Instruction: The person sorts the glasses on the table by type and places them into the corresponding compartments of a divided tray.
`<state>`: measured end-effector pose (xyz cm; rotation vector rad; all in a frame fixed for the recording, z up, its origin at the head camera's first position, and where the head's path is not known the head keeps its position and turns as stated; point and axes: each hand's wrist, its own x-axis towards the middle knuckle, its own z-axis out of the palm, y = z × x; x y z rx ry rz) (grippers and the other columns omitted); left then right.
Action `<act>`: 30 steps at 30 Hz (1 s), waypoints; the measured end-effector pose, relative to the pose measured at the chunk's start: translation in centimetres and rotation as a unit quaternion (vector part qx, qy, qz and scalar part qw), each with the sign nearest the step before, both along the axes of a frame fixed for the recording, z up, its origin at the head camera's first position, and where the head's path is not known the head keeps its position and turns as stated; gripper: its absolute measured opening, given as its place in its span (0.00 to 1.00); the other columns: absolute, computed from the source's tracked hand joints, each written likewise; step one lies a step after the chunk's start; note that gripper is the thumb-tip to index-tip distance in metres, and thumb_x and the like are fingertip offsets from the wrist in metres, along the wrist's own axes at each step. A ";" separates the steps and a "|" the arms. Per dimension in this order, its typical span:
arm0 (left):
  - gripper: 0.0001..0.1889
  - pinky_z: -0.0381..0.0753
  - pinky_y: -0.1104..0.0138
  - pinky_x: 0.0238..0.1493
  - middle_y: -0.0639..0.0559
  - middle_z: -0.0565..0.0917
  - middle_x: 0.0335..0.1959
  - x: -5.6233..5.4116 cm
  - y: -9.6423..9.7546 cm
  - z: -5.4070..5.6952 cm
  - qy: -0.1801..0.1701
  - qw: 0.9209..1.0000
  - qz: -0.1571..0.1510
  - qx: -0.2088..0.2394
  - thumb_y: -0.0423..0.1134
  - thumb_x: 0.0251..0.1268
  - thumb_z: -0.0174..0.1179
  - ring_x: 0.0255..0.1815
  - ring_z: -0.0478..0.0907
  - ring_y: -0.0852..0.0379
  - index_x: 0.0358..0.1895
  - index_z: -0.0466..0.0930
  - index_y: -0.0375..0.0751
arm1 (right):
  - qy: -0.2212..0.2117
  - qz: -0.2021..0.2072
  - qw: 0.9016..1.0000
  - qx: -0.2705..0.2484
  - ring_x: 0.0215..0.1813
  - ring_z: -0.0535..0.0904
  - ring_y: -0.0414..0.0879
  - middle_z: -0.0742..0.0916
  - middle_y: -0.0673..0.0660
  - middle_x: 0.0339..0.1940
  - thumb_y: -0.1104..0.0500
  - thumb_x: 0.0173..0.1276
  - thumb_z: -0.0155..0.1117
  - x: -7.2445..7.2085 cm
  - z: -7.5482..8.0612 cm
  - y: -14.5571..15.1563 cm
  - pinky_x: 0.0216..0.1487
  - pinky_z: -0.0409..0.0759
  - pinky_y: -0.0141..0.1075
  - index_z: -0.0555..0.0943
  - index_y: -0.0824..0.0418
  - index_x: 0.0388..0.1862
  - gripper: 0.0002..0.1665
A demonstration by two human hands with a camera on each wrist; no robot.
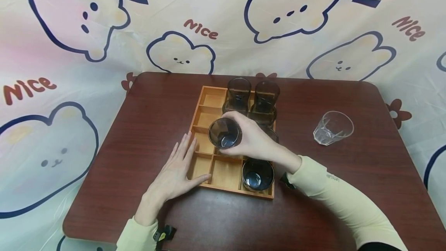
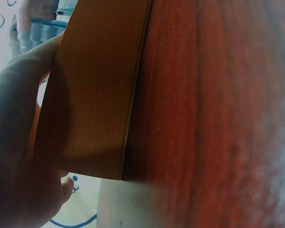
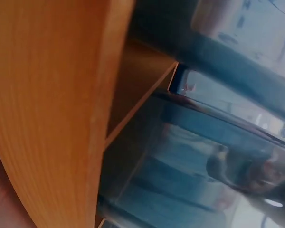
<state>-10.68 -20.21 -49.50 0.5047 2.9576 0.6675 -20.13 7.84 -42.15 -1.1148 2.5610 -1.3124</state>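
Observation:
My right hand (image 1: 252, 136) grips a dark tinted glass (image 1: 217, 129) around its side, thumb toward me, over the middle of a divided wooden tray (image 1: 226, 192). The fingers on the glass's far side are partly hidden. At the tray's left front corner my left hand (image 1: 174, 177) lies with fingers stretched along the left side and thumb across the front edge. The left wrist view shows the tray's outer wall (image 2: 95, 95) beside that hand. Another dark glass (image 1: 258, 175) stands in the front right compartment, and dark glasses (image 3: 190, 147) fill the right wrist view.
Several dark glasses (image 1: 266, 92) stand at the tray's back right, overlapping one another in the head view. A clear glass (image 1: 332, 129) sits on the brown table (image 1: 146, 119) to the right of the tray. A patterned cloth (image 1: 230, 57) hangs behind the table.

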 end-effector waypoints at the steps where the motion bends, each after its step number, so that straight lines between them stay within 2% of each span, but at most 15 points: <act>1: 0.64 0.48 0.40 0.93 0.41 0.38 0.95 0.0 0.0 0.0 0.000 1.000 0.000 0.000 0.70 0.65 0.71 0.96 0.41 0.41 0.91 0.47 0.38 | 0.020 -0.005 1.000 0.014 0.69 0.83 0.55 0.85 0.59 0.67 0.54 0.50 0.93 0.0 0.0 0.0 0.73 0.84 0.56 0.76 0.62 0.72 0.53; 5: 0.64 0.48 0.40 0.93 0.41 0.38 0.95 0.0 0.0 0.1 0.001 1.000 -0.001 0.000 0.70 0.65 0.71 0.96 0.41 0.41 0.91 0.47 0.37 | 0.097 -0.021 0.992 0.079 0.70 0.78 0.56 0.85 0.59 0.66 0.48 0.46 0.95 0.1 -0.1 -0.2 0.73 0.79 0.59 0.80 0.59 0.69 0.52; 11: 0.64 0.48 0.40 0.93 0.41 0.38 0.95 0.0 0.1 0.2 0.004 1.000 -0.001 0.003 0.70 0.65 0.71 0.96 0.41 0.41 0.91 0.47 0.37 | 0.167 -0.044 0.974 0.149 0.69 0.75 0.56 0.84 0.59 0.63 0.41 0.43 0.95 0.1 -0.4 -0.4 0.70 0.76 0.57 0.82 0.60 0.66 0.53; 19: 0.63 0.49 0.39 0.92 0.40 0.39 0.95 0.0 0.1 0.1 0.009 1.000 -0.002 0.001 0.70 0.65 0.71 0.95 0.42 0.40 0.91 0.48 0.37 | 0.222 -0.077 0.950 0.207 0.68 0.74 0.57 0.82 0.60 0.61 0.33 0.49 0.90 0.4 -0.1 -0.2 0.70 0.75 0.56 0.83 0.63 0.66 0.53; 26: 0.63 0.48 0.40 0.93 0.40 0.39 0.95 0.1 0.2 0.1 0.000 1.000 0.000 -0.004 0.70 0.66 0.70 0.96 0.41 0.41 0.91 0.47 0.37 | 0.287 -0.084 0.914 0.275 0.66 0.75 0.58 0.82 0.60 0.59 0.26 0.54 0.84 0.6 0.4 -0.1 0.70 0.77 0.58 0.84 0.62 0.67 0.54; 28: 0.63 0.48 0.40 0.93 0.40 0.38 0.95 0.1 0.1 0.1 -0.001 1.000 -0.001 -0.004 0.70 0.66 0.70 0.96 0.41 0.41 0.91 0.47 0.38 | 0.288 -0.085 0.909 0.288 0.66 0.75 0.58 0.82 0.61 0.60 0.25 0.56 0.83 0.7 0.6 0.1 0.71 0.77 0.59 0.84 0.60 0.70 0.55; 30: 0.63 0.48 0.40 0.93 0.40 0.38 0.95 0.0 0.1 0.1 -0.001 1.000 -0.001 -0.005 0.71 0.66 0.70 0.96 0.41 0.41 0.91 0.47 0.38 | 0.278 -0.083 0.910 0.297 0.67 0.75 0.59 0.82 0.62 0.62 0.25 0.57 0.83 0.6 0.7 0.4 0.72 0.76 0.60 0.82 0.57 0.75 0.56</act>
